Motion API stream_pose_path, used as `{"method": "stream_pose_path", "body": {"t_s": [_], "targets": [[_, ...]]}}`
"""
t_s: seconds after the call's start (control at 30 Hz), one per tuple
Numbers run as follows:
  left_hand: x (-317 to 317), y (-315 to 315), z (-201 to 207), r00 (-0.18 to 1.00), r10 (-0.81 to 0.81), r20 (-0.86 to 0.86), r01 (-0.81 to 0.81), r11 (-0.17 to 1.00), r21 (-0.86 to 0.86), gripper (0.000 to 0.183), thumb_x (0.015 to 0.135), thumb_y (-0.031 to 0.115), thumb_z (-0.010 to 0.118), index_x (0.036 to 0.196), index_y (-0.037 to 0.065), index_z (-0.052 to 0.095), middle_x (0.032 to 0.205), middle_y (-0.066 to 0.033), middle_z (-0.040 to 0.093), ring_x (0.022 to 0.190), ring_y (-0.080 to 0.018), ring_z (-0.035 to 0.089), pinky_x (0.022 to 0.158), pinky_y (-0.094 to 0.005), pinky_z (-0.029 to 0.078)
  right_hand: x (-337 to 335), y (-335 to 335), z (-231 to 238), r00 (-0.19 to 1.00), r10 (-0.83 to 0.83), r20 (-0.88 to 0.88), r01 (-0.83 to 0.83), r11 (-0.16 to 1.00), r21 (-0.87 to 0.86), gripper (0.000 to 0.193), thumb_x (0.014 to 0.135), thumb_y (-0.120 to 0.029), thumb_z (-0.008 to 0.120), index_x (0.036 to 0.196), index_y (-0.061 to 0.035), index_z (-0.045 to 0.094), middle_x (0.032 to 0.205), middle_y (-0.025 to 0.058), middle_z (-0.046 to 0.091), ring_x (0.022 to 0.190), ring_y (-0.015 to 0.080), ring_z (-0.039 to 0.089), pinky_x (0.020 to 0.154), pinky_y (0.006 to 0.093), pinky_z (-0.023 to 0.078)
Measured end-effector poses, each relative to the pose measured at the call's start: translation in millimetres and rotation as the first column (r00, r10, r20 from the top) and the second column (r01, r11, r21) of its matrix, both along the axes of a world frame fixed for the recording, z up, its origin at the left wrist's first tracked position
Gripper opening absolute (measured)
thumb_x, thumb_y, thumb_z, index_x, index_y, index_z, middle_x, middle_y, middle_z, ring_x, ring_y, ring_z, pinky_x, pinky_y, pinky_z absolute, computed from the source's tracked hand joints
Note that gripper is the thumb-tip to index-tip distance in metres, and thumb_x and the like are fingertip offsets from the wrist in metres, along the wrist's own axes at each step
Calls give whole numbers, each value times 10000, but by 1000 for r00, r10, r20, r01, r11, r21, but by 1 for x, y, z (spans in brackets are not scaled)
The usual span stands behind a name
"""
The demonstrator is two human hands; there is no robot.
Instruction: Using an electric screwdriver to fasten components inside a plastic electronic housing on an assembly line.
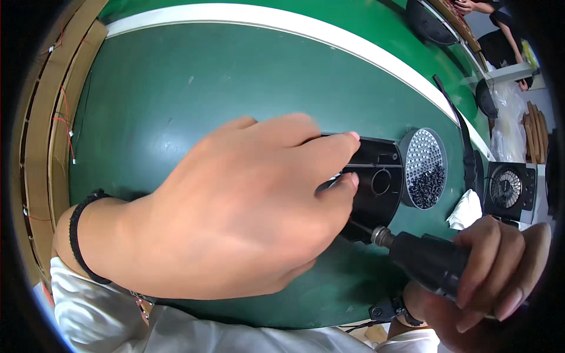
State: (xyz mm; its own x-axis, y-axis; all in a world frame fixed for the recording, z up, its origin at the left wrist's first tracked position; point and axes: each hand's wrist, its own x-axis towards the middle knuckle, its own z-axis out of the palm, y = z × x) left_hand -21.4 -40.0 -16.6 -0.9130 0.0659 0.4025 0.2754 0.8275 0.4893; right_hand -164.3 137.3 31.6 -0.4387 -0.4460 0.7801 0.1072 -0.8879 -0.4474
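My left hand covers most of a black plastic housing on the green table, its fingers closed over the part. The housing's right end shows, with a round opening and a small hole near its corner; the rest is hidden under the hand. In my right hand is a black electric screwdriver, gripped around its body and slanting up to the left. Its metal nose meets the housing's near edge; the bit's tip cannot be made out. A round grey dish just right of the housing holds many small black screws.
A crumpled white cloth, a black strap and a small fan are at the right. Cardboard trays with thin red wires line the left edge. Past the white rail runs a green surface; another person is at the far right.
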Motion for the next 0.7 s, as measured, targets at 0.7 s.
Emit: {"method": "stream_pose_path", "body": {"t_s": [0.7], "targets": [[2, -1, 2, 994, -30, 105, 37, 998, -60, 506, 520, 76, 856, 994, -40, 725, 1214, -224, 647, 858, -302, 664, 614, -377, 554, 10, 15, 3, 941, 7, -337, 169, 856, 489, 310, 1015, -313, 563, 1185, -81, 446, 1036, 131, 569, 715, 207, 599, 640, 365, 482]]}}
